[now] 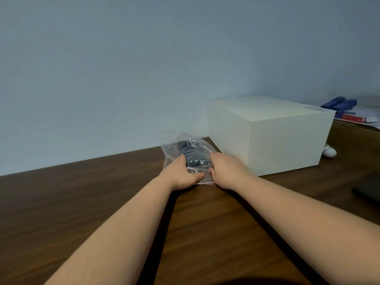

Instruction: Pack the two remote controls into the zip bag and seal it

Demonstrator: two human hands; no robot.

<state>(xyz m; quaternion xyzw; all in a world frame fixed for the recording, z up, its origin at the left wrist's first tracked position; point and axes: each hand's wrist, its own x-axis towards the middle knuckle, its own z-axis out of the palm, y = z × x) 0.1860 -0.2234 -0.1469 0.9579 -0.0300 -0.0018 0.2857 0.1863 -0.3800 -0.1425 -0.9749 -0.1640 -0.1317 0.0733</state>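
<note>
A clear plastic zip bag lies on the dark wooden table, near its far edge. Dark remote controls show through the plastic inside it; I cannot tell them apart as two. My left hand grips the bag's near left part, thumb pressed along the near edge. My right hand holds the bag's near right side, fingers on top. Both hands pinch the bag's near edge between them. Whether the zip strip is closed is too blurred to tell.
A large white box stands just right of the bag, almost touching it. Behind it lie blue objects and a red item on papers. A small white object sits right of the box. A dark flat object is at the right edge.
</note>
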